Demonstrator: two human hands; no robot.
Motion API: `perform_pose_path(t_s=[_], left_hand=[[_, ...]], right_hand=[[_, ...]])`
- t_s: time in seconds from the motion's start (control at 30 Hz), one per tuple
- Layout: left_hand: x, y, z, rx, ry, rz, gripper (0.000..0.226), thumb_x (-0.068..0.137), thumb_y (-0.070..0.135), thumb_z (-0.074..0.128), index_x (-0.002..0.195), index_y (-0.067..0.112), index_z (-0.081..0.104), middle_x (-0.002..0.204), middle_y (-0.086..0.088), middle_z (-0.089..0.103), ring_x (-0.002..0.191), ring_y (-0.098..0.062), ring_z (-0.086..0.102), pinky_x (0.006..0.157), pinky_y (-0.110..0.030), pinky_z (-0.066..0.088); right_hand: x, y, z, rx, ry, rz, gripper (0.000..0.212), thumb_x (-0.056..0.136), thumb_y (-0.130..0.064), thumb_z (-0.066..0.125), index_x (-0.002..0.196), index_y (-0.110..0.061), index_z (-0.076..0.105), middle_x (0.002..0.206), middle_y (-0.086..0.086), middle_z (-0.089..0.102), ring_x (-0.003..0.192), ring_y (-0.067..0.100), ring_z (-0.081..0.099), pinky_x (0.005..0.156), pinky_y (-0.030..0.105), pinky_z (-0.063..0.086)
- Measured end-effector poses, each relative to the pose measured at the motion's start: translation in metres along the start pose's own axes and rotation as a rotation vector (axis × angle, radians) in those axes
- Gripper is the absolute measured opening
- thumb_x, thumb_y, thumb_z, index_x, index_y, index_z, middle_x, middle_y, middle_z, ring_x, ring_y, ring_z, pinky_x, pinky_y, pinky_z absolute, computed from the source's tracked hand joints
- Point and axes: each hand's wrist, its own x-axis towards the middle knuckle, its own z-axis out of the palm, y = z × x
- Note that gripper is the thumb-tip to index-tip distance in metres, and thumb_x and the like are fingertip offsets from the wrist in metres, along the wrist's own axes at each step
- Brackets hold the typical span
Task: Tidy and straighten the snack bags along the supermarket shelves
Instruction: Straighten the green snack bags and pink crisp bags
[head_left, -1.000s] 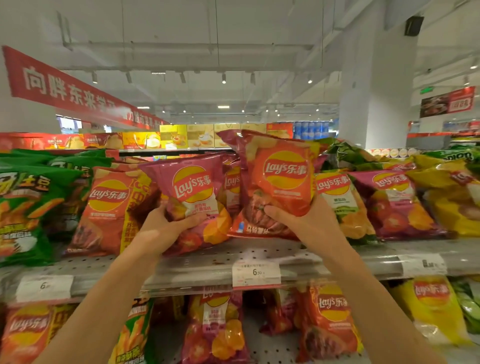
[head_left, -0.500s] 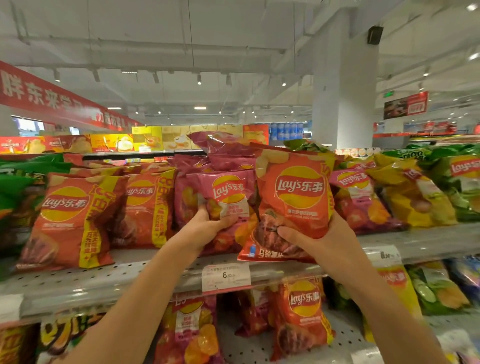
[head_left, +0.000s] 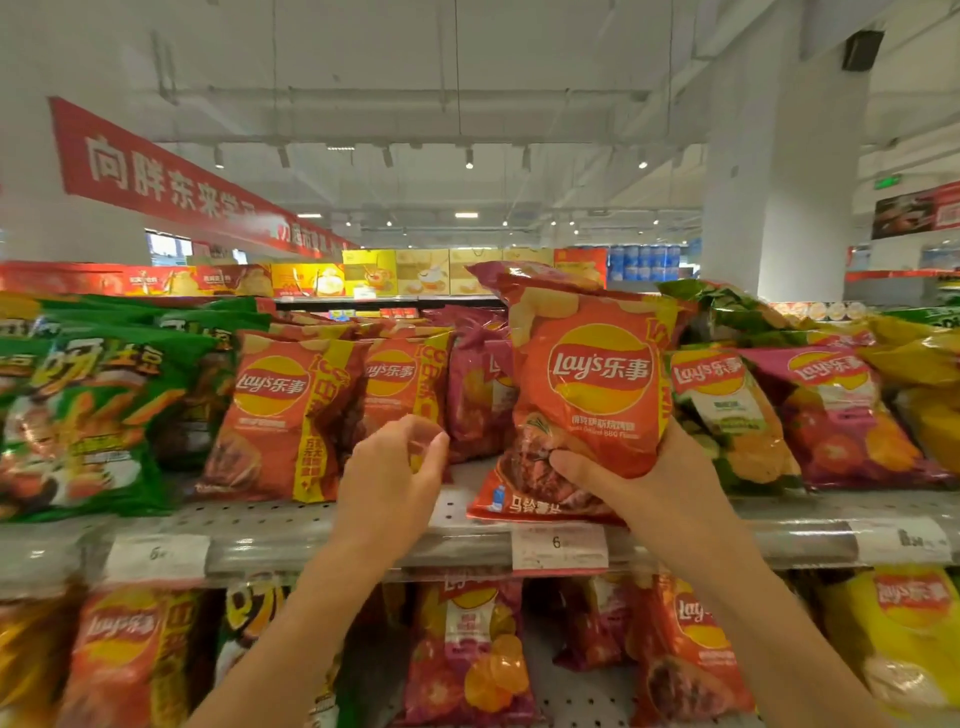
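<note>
The right hand (head_left: 644, 483) gripped the orange BBQ bag (head_left: 587, 395) upright at 3 o'clock above the shelf (head_left: 311, 525); the left hand (head_left: 389, 478) hung loose, empty. Best seated squarely among orange bags (head_left: 280, 415) at 9 o'clock.

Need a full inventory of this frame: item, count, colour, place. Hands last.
held Lay's bag: 1, orange-red, centre, above top shelf
orange Lay's bags: 2 facing, top shelf, left of centre
green bags: several, far left
pink Lay's bags: several, top shelf, centre and right
yellow bags: several, far right
price tags: 3, white, shelf edge
lower-shelf bags: mixed colours
left hand: empty, fingers loosely curled
right hand: grips held bag's lower part
</note>
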Motion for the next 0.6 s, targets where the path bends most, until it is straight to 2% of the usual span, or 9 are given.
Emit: perform_pose_path(t_s=[0.07,0.1,0.13,0.2,0.27,0.33,0.43,0.6], left_hand=[[-0.022,-0.016,-0.026,0.221,0.138,0.075,0.009,0.094,0.026,0.064,0.093,0.019,0.07,0.086,0.007,0.067,0.078,-0.011,0.061,0.068,-0.027,0.051],[-0.032,-0.024,-0.037,0.313,0.176,0.107,0.008,0.092,0.023,0.066,0.09,0.017,0.07,0.084,0.004,0.067,0.077,-0.014,0.061,0.067,-0.031,0.052],[-0.041,-0.033,-0.045,0.393,0.193,0.131,0.007,0.089,0.021,0.068,0.088,0.014,0.07,0.082,0.002,0.066,0.076,-0.017,0.06,0.066,-0.034,0.052],[-0.053,-0.05,-0.057,0.506,0.183,0.137,0.009,0.087,0.022,0.07,0.086,0.013,0.071,0.084,-0.001,0.066,0.077,-0.019,0.059,0.067,-0.035,0.051],[-0.059,-0.063,-0.064,0.525,0.163,0.109,0.013,0.087,0.027,0.069,0.088,0.014,0.072,0.089,-0.001,0.065,0.081,-0.018,0.058,0.069,-0.032,0.052],[-0.063,-0.072,-0.067,0.493,0.152,0.099,0.014,0.089,0.028,0.067,0.091,0.015,0.07,0.092,0.0,0.063,0.083,-0.015,0.057,0.069,-0.029,0.052],[-0.067,-0.081,-0.069,0.468,0.146,0.137,0.01,0.09,0.024,0.066,0.095,0.015,0.068,0.095,0.002,0.059,0.083,-0.014,0.055,0.066,-0.026,0.052],[-0.068,-0.086,-0.07,0.417,0.152,0.149,0.012,0.089,0.021,0.066,0.099,0.013,0.066,0.092,0.004,0.056,0.08,-0.011,0.053,0.065,-0.023,0.049]], right_hand=[[0.003,-0.013,0.024,0.005,-0.026,-0.01,0.095,0.052,-0.073,0.084,0.135,-0.043,0.049,0.116,-0.029,0.064,0.101,-0.009,0.058,0.079,0.014,0.046],[0.005,-0.02,0.038,0.005,-0.045,-0.016,0.091,0.053,-0.073,0.084,0.131,-0.045,0.048,0.115,-0.03,0.063,0.101,-0.01,0.058,0.078,0.014,0.046],[0.007,-0.025,0.051,0.0,-0.07,-0.022,0.09,0.053,-0.075,0.083,0.13,-0.045,0.048,0.116,-0.028,0.064,0.104,-0.008,0.059,0.083,0.019,0.05],[0.014,-0.035,0.079,-0.023,-0.121,-0.019,0.098,0.053,-0.077,0.081,0.136,-0.039,0.047,0.123,-0.021,0.065,0.114,0.007,0.063,0.097,0.038,0.055],[0.021,-0.042,0.104,-0.09,-0.15,0.013,0.102,0.054,-0.078,0.081,0.139,-0.032,0.045,0.124,-0.013,0.065,0.115,0.018,0.063,0.099,0.046,0.054],[0.027,-0.045,0.124,-0.145,-0.19,0.047,0.101,0.055,-0.078,0.08,0.136,-0.03,0.045,0.121,-0.01,0.066,0.113,0.022,0.065,0.097,0.048,0.055],[0.031,-0.042,0.144,-0.174,-0.232,0.094,0.098,0.052,-0.081,0.078,0.13,-0.03,0.048,0.116,-0.01,0.067,0.11,0.022,0.066,0.096,0.048,0.056],[0.034,-0.034,0.159,-0.174,-0.314,0.172,0.11,0.053,-0.08,0.079,0.142,-0.026,0.044,0.122,-0.007,0.066,0.112,0.02,0.064,0.099,0.045,0.055]])
